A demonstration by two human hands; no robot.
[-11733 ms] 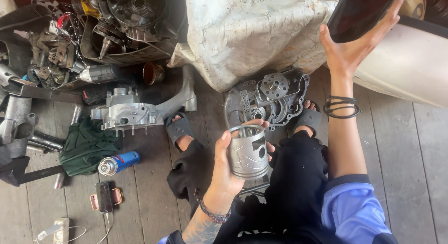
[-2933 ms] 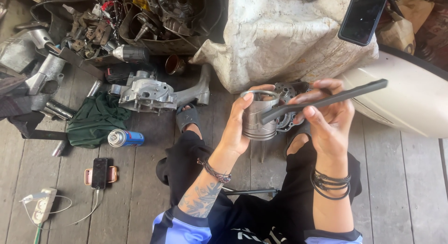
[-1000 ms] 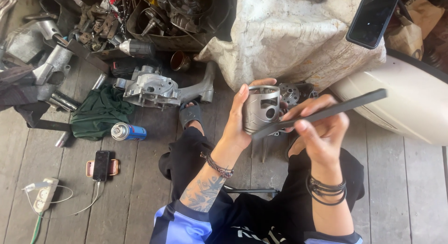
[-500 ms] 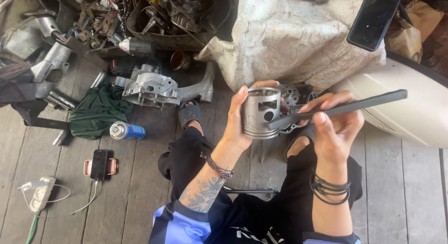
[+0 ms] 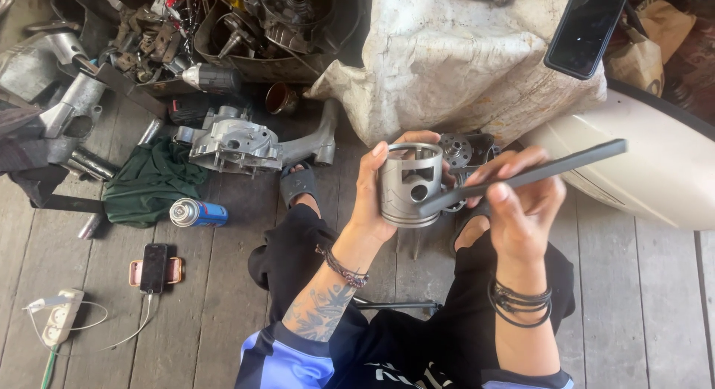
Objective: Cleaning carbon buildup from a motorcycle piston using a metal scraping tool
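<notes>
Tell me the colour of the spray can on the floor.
The spray can is blue with a silver top, seen in the head view.

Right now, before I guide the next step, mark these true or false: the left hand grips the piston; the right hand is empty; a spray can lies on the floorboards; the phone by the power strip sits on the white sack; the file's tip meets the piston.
1. The left hand grips the metal piston. True.
2. The right hand is empty. False: it holds a dark flat file.
3. A spray can lies on the floorboards. True, beside the green cloth.
4. The phone by the power strip sits on the white sack. False: that phone lies on the floor.
5. The file's tip meets the piston. True, at its side.
</notes>
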